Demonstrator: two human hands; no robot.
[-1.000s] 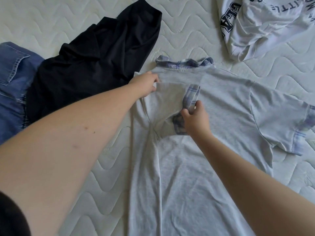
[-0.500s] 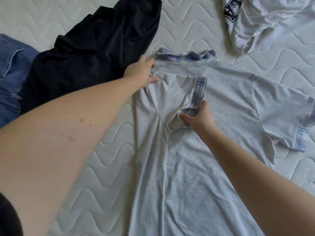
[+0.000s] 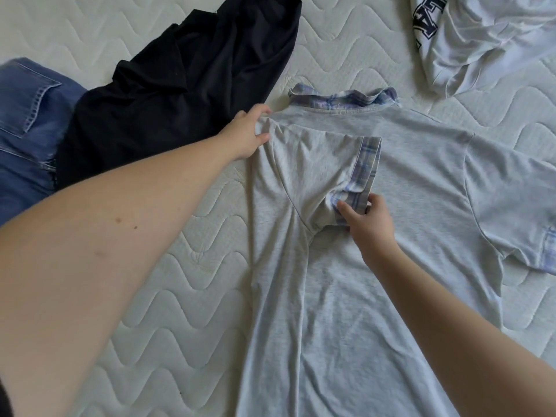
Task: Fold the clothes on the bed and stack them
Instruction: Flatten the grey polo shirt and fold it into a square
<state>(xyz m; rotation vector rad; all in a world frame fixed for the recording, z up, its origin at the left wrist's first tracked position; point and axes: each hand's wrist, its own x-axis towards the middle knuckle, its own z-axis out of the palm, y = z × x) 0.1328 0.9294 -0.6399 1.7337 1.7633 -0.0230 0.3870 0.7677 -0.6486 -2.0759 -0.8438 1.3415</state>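
A grey shirt (image 3: pixel 376 266) with a plaid collar lies flat on the quilted mattress (image 3: pixel 150 296), its hem cut off by the lower edge. One sleeve is folded inward over the shirt's body. The left hand (image 3: pixel 245 132) pinches the shirt's shoulder; the right hand (image 3: pixel 368 219) seems to pinch the folded sleeve's plaid cuff, fingertips partly hidden. Left of the shirt lie a black garment (image 3: pixel 180 85) and jeans (image 3: pixel 27 124); beyond it, a white printed top (image 3: pixel 481 40), cropped.

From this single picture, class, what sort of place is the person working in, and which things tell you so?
Probably a bedroom: the work surface is a bare quilted mattress. Loose clothes lie on it, a grey shirt, a black garment and jeans, as if laundry is being folded at home.
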